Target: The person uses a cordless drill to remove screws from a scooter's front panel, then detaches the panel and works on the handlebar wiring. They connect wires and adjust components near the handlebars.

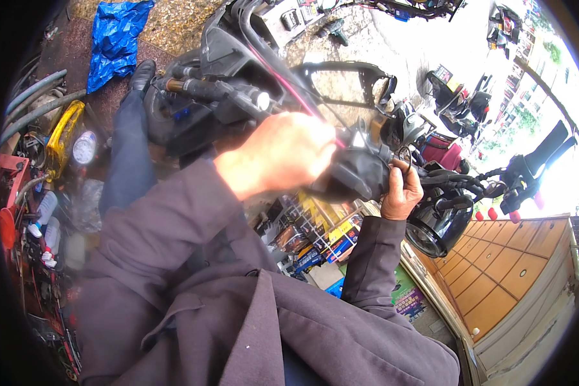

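Observation:
My left hand (289, 154) is closed in a fist and blurred by motion, over the dark parts of a partly stripped motorbike. What it grips, if anything, is hidden by the fingers. My right hand (402, 192) pinches a thin black cable (404, 154) between thumb and fingertips, at the right side of a black housing (354, 174). This housing lies between the two hands. A thin pinkish-red streak (289, 90) runs down toward my left hand; whether it is a wire or glare I cannot tell. Right of my right hand is a round headlight (428, 235).
A blue plastic sheet (116, 42) lies at the upper left, past my shoe (143, 74). Bottles (45, 212) and tools crowd the left edge. A drill (333, 31) rests on the ground beyond. Boxes (309, 257) sit below my hands, and wooden drawers (495, 264) stand at right.

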A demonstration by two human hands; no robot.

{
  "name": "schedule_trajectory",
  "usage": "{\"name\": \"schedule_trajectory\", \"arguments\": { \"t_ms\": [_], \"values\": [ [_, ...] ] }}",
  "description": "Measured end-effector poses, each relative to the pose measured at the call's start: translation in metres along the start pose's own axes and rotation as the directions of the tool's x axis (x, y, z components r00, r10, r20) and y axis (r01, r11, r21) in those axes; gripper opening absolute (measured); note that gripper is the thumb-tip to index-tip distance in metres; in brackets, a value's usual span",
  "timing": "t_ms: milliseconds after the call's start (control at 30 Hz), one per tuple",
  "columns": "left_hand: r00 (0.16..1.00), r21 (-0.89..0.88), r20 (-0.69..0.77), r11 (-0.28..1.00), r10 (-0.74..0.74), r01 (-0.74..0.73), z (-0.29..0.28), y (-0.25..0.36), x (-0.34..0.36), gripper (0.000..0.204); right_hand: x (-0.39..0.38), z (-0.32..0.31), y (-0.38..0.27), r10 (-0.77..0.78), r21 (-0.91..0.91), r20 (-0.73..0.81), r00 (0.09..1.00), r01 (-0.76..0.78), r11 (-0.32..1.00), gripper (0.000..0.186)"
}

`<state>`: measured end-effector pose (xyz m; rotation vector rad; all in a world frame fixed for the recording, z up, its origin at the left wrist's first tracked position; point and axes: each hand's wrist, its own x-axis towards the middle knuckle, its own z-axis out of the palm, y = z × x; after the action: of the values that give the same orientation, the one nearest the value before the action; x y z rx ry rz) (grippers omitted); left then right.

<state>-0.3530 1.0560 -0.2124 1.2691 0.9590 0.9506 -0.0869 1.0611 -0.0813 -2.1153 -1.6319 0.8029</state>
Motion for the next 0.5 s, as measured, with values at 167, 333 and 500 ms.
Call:
{"name": "schedule_trajectory", "arguments": {
  "t_ms": [167,333,500],
  "values": [
    [1.000,-0.012,0.012,1.000,-0.023,0.024,0.000,0.001,0.000,0.009,-0.002,-0.005,-0.007,0.029,-0.040,0.064,0.997,-0.027,0.999,0.021],
    [0.997,-0.002,-0.068,1.000,0.028,-0.028,0.003,0.000,0.001,0.009,0.006,0.007,-0.015,-0.022,-0.198,0.052,0.998,0.032,0.980,0.074],
    [0.996,-0.002,-0.081,0.999,0.036,-0.036,0.004,-0.001,0.001,0.008,0.014,0.018,-0.028,-0.117,-0.456,0.178,0.977,0.188,0.870,0.061]
  ]
}}
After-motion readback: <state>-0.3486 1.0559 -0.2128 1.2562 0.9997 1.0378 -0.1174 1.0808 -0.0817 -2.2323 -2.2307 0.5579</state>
